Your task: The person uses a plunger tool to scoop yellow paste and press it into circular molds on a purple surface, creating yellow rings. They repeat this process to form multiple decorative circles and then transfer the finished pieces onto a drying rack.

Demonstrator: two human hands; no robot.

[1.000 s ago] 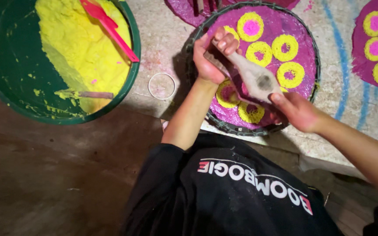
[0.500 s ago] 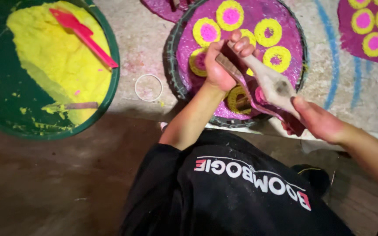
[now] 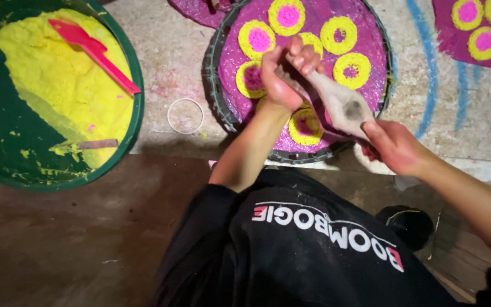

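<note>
A round black-rimmed tray (image 3: 217,96) lies on the ground, filled with purple powder and several yellow rings with pink centres. Over it I hold a whitish cone-shaped bag (image 3: 339,102) with a dark smudge. My left hand (image 3: 282,74) is shut around the cone's narrow tip, above a yellow ring (image 3: 250,79). My right hand (image 3: 396,148) grips the cone's wide end near the tray's front right rim. The cone lies slanted between both hands.
A large green tub (image 3: 134,122) at the left holds yellow powder (image 3: 66,79), a red scoop (image 3: 95,54) and a small stick. A small clear ring (image 3: 186,115) lies between tub and tray. More purple patches with rings sit at top right, beside blue chalk lines.
Both hands and the cone have shifted slightly across the tray, my left hand closing tighter on the narrow tip. The view has drifted a little.
</note>
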